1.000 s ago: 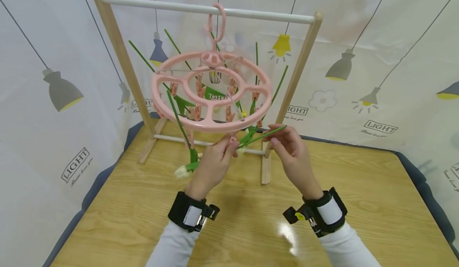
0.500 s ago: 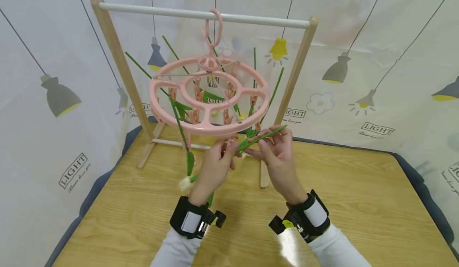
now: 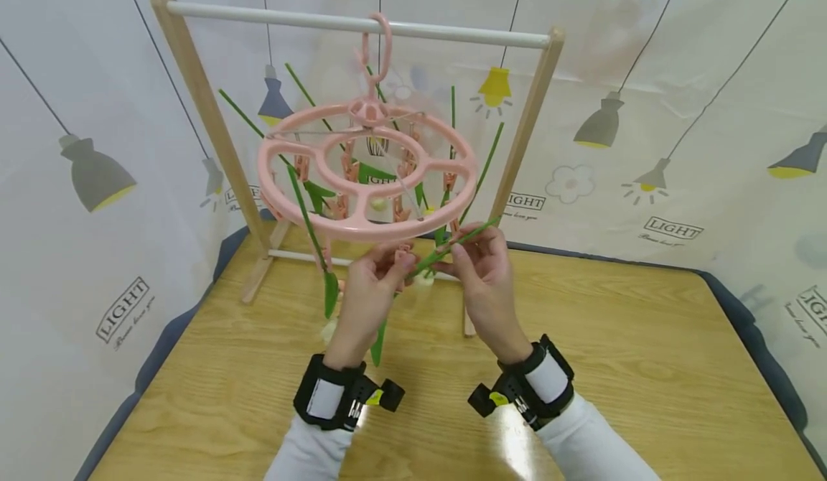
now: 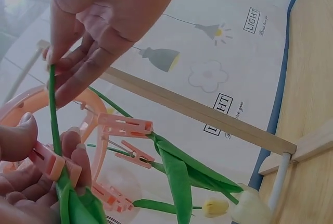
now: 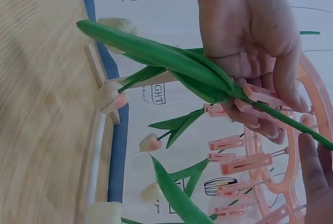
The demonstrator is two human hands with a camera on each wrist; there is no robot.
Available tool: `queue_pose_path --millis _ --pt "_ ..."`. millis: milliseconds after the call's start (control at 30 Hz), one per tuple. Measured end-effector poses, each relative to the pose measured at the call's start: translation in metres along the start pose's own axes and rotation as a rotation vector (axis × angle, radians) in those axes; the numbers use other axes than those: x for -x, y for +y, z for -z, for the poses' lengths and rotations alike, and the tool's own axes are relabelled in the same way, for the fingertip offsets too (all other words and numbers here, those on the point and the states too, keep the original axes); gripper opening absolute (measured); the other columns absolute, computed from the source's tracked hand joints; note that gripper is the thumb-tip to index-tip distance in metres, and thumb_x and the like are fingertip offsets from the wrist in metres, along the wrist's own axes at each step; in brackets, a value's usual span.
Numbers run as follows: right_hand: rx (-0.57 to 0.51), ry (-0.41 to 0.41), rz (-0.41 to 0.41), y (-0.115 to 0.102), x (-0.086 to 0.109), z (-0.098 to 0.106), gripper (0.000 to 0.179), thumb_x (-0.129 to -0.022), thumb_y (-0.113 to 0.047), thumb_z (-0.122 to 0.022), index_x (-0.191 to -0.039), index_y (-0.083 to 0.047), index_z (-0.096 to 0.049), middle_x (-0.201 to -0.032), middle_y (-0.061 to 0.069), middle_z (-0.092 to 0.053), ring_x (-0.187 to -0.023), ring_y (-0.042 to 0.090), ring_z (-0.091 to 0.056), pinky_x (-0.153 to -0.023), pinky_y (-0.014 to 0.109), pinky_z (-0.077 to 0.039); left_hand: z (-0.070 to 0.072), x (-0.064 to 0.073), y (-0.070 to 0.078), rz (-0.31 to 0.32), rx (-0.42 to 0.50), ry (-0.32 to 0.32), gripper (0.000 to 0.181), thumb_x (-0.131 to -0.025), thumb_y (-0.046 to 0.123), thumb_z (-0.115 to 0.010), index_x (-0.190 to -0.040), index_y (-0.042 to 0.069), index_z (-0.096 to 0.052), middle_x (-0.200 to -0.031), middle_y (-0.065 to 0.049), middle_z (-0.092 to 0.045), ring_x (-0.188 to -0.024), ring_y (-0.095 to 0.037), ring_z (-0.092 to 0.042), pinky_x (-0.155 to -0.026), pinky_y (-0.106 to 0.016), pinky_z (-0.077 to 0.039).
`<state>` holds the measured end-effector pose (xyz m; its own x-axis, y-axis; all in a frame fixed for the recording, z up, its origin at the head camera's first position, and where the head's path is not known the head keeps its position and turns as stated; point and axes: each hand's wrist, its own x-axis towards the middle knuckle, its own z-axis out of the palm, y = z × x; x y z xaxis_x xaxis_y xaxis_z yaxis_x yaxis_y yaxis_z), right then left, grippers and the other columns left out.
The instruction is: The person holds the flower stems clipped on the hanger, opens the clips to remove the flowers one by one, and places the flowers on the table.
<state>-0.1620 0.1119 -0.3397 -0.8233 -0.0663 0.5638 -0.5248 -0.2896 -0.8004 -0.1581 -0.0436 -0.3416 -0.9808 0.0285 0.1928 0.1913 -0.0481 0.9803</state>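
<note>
My left hand (image 3: 368,294) pinches a pink clothespin (image 4: 48,160) under the front rim of the round pink clip hanger (image 3: 362,231). In the left wrist view, the clothespin sits around the green stem of an artificial tulip (image 4: 55,122). My right hand (image 3: 484,287) pinches that stem farther up, between thumb and fingers. Below the clip, the tulip's long leaves (image 5: 156,52) spread out in the right wrist view, with a pinkish-white bloom (image 5: 110,98) by them. In the head view my left hand hides most of this tulip.
The hanger hooks over the white bar (image 3: 452,34) of a wooden rack (image 3: 526,133). Several other tulips hang from its clothespins, stems (image 3: 483,169) sticking up around the ring. One tulip leaf (image 3: 331,294) hangs close to my left wrist. A wooden table (image 3: 633,366) lies below, with a printed curtain behind.
My right hand has moved left, closer to my left hand, and its fingers have closed on the stem. My left hand stays at the clothespin. The head view has shifted slightly.
</note>
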Motion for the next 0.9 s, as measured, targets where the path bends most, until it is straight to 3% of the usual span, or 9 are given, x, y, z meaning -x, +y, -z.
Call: queue_pose_path --millis 133,333,567,767,900 --pt "0.025 -0.028 0.032 0.002 0.001 -0.003 0.029 -0.096 0.013 -0.042 -0.122 0.001 -0.038 -0.107 -0.001 -0.054 -0.097 0.016 -0.060 -0.081 0.023 -0.060 -0.001 0.000 -0.001 0.017 -0.006 0.043 0.026 -0.095 0.009 -0.059 -0.117 -0.002 -0.064 -0.108 -0.029 -0.068 -0.078 -0.013 -0.060 -0.065 -0.017 -0.054" --pt "0.081 -0.048 0.065 0.004 0.003 -0.009 0.037 -0.095 0.016 -0.041 -0.127 0.013 -0.022 -0.108 -0.001 -0.051 -0.096 0.018 -0.058 -0.081 0.025 -0.061 -0.002 -0.001 -0.004 -0.022 -0.015 0.083 0.024 -0.095 0.008 -0.059 -0.114 -0.004 -0.065 -0.102 -0.029 -0.069 -0.072 -0.014 -0.058 -0.059 -0.015 -0.051" --pt "0.131 -0.026 0.093 0.009 0.005 -0.012 0.035 -0.096 0.015 -0.041 -0.126 0.015 -0.022 -0.106 0.000 -0.049 -0.092 0.019 -0.057 -0.076 0.024 -0.062 -0.003 -0.003 -0.008 -0.084 0.002 0.104 0.018 -0.095 0.007 -0.059 -0.103 -0.007 -0.067 -0.091 -0.030 -0.069 -0.065 -0.015 -0.055 -0.054 -0.017 -0.042" --pt "0.192 -0.002 0.132 0.010 0.004 -0.005 0.036 -0.096 0.015 -0.042 -0.128 0.015 -0.025 -0.105 0.003 -0.049 -0.091 0.019 -0.057 -0.073 0.022 -0.061 0.000 -0.004 -0.011 -0.093 0.040 0.120 0.018 -0.093 0.006 -0.062 -0.094 -0.011 -0.067 -0.081 -0.017 -0.067 -0.067 -0.023 -0.060 -0.054 -0.017 -0.047" --pt "0.192 0.024 0.130 0.007 0.002 0.001 0.036 -0.096 0.013 -0.042 -0.130 0.008 -0.030 -0.103 0.004 -0.050 -0.090 0.015 -0.057 -0.072 0.021 -0.061 0.002 -0.005 -0.011 -0.096 0.053 0.133 0.017 -0.093 0.007 -0.062 -0.091 -0.009 -0.068 -0.078 -0.015 -0.066 -0.063 -0.024 -0.057 -0.052 -0.017 -0.046"
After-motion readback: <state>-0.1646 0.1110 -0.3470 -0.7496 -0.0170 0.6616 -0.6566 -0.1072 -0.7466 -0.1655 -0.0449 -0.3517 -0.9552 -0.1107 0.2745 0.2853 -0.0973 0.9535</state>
